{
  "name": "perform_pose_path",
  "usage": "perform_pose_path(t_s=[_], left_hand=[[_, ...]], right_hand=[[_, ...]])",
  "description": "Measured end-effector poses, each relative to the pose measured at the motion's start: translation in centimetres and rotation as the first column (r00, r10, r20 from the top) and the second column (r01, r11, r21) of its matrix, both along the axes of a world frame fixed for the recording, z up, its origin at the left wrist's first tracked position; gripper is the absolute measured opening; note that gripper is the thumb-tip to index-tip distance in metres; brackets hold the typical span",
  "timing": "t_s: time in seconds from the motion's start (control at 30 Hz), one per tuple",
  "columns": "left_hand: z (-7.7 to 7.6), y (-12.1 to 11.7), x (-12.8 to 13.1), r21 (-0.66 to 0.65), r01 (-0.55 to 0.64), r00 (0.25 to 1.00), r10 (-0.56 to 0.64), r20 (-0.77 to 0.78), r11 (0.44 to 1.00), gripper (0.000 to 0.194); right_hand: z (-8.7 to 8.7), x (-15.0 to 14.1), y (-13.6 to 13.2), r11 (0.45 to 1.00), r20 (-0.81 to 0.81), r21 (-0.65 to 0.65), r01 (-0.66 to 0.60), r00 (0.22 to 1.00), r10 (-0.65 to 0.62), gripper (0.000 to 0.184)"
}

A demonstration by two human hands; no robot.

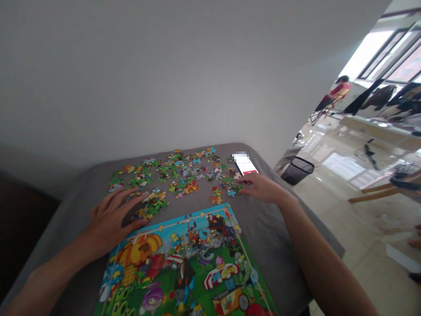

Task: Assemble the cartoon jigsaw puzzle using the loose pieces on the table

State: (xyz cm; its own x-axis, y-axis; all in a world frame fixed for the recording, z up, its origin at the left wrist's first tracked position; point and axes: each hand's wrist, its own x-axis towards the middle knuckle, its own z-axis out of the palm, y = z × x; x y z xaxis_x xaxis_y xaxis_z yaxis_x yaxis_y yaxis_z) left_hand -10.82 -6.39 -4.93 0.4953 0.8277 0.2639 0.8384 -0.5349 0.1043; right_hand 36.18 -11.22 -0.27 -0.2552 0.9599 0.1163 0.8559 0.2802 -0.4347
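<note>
Loose jigsaw pieces [177, 173] in many colours lie scattered across the far half of a grey table [272, 224]. Close to me lies a colourful cartoon puzzle picture [184, 267], showing a pumpkin and green plants. My left hand [113, 217] rests flat on the table at the left end of the pieces, fingers stretched out and apart, touching a small cluster of pieces. My right hand [261, 186] reaches to the right end of the scatter, fingers curled down onto pieces beside a phone [246, 166]. What those fingers grip, if anything, is hidden.
The phone with a lit white and red screen lies at the table's far right corner. A plain white wall stands behind the table. To the right are a tiled floor, a black waste bin [297, 170], and a seated person [333, 96] far off by windows.
</note>
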Motion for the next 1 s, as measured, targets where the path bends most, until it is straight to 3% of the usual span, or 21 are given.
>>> perform_pose_path(t_s=[0.17, 0.3, 0.43, 0.5, 0.57, 0.7, 1.0], left_hand=[[-0.4, 0.6, 0.2, 0.054, -0.046, 0.998, 0.044, 0.037, 0.997, 0.051], [-0.4, 1.0, 0.5, 0.066, -0.088, 0.994, 0.083, 0.075, 0.994, 0.049], [0.0, 0.8, 0.9, 0.021, -0.113, 0.990, 0.111, 0.091, 0.993, 0.049], [0.3, 0.5, 1.0, 0.011, -0.115, 0.988, 0.114, 0.105, 0.993, 0.047], [0.5, 0.3, 1.2, 0.006, -0.100, 0.988, 0.098, 0.119, 0.995, 0.047], [0.9, 0.0, 1.5, 0.011, -0.058, 0.990, 0.056, 0.129, 0.998, 0.049], [1.2, -0.3, 1.7, 0.032, -0.025, 0.992, 0.021, 0.121, 0.999, 0.049]], right_hand=[[-0.5, -2.6, 0.1, 0.987, -0.074, 0.071, -0.147, 0.986, 0.152, 0.031], [-0.8, -4.6, -0.1, 0.968, -0.047, 0.037, -0.248, 0.967, 0.249, 0.037], [-1.2, -4.7, 0.1, 0.967, -0.009, 0.031, -0.252, 0.968, 0.252, 0.023], [-1.2, -4.0, 0.4, 0.975, 0.001, 0.091, -0.203, 0.979, 0.204, 0.019], [-1.3, -3.3, 0.7, 0.978, 0.025, 0.199, -0.067, 0.998, 0.064, 0.022], [-1.9, -1.6, 1.2, 0.921, 0.085, 0.338, 0.192, 0.969, -0.234, 0.032], [-3.2, -0.3, 1.6, 0.928, 0.235, 0.248, 0.277, 0.913, -0.335, 0.034]])
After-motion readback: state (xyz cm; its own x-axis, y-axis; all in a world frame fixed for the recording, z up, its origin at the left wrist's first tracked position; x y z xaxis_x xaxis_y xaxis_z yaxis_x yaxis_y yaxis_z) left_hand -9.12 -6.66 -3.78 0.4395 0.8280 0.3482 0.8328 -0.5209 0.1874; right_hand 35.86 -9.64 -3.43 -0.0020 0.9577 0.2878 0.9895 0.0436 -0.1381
